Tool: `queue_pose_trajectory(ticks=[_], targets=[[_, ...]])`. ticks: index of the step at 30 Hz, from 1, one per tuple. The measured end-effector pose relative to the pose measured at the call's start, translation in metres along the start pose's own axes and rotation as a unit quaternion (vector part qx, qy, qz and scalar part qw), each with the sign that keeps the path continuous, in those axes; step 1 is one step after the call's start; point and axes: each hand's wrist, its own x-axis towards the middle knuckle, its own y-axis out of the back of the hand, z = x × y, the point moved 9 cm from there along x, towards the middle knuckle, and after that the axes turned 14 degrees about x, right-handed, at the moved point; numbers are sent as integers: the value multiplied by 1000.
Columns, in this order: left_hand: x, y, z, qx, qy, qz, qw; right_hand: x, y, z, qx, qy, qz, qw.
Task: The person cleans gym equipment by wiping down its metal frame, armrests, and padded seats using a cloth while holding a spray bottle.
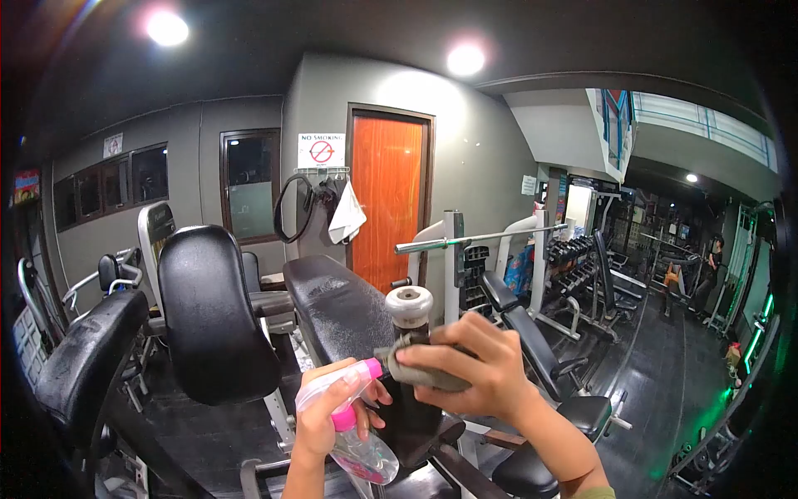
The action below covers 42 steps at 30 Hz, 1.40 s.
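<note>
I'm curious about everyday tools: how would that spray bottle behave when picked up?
The spray bottle looks like clear plastic, so it is probably light unless full, and may flex when squeezed. Its smooth sides could be slippery if wet. The rounded body might roll if laid down.

The left hand (318, 417) gripped a clear spray bottle (371, 459), its pink nozzle (373, 367) aimed toward a grey cloth (446, 382) that the right hand (475, 363) held with its fingers around the side of an upright black post (413, 424) topped by a silver cap (409, 304). Just behind lay a long black pad (339, 295). Farther back, an orange door (384, 191) stood beside a no-smoking sign (322, 151) and a hanging white towel (347, 216), while a barbell (482, 239) rested across a rack (454, 287).
</note>
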Motion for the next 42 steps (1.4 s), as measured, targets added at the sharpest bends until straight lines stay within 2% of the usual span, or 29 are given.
queue_pose_trajectory(ticks=[1, 5, 7, 9, 10, 11, 13, 14, 15, 17, 19, 22, 23, 25, 27, 29, 31, 33, 36, 37, 39, 40, 41, 42], targets=[[0, 0, -1, 1, 3, 1, 1000, -10, -2, 2, 2, -2, 0, 1000], [-2, 1, -1, 8, -3, 6, 1000, -48, -25, 4, 100, -10, -108, 989], [-2, 0, -1, 18, -8, 4, 1000, -53, -30, 1, 67, 25, -172, 983], [-2, 1, -2, 15, -10, 10, 1000, -40, -15, 8, 94, 54, -85, 990], [-2, 2, -2, 12, -12, 18, 1000, -30, -5, 16, 92, 31, -34, 995], [-2, 2, -2, 13, -11, 18, 1000, -19, 5, 28, 170, 21, 56, 984], [-2, 4, -2, 24, -5, 32, 999, -5, 8, 53, 269, -115, 143, 946], [-2, 4, 1, 32, -6, 38, 999, -7, 0, 60, 316, -130, 163, 925], [-2, 4, 0, 35, -5, 40, 999, -12, -2, 57, 319, -130, 165, 924], [-2, 5, 0, 30, -17, 38, 999, -34, -17, 64, 374, -248, 162, 879], [-1, 5, 2, 42, -19, 38, 998, -48, -17, 57, 369, -259, 142, 881], [-1, 3, 4, 64, -33, 44, 996, -81, -38, 56, 311, -348, -45, 883], [0, 4, 7, 74, -47, 51, 995, -88, -34, 58, 315, -348, -44, 882], [-1, 3, 9, 87, -47, 53, 994, -91, -35, 47, 308, -266, -113, 907], [-3, 4, 7, 86, -32, 52, 994, -89, -31, 50, 301, -260, -149, 905], [-4, 4, 5, 97, -28, 53, 993, -72, -11, 53, 321, -204, -33, 924], [-6, 6, 6, 119, -35, 80, 989, -58, -2, 64, 349, -255, 74, 899], [-8, 7, 5, 125, -32, 79, 989, -39, -4, 59, 333, -186, 116, 917], [-14, 10, 5, 122, -27, 92, 988, -43, -25, 59, 358, -158, 123, 912], [-18, 8, 7, 125, -29, 86, 988, -49, -26, 60, 365, -159, 121, 909], [-23, 0, 11, 127, -38, 79, 988, -62, -28, 52, 293, -111, 31, 949], [-27, -4, 14, 132, -39, 77, 988, -71, -31, 50, 307, -88, 26, 947], [-32, -4, 13, 134, -36, 83, 987, -79, -27, 48, 313, -88, 24, 945], [-37, -3, 9, 166, -24, 80, 983, -87, -33, 48, 306, -121, -40, 944]])
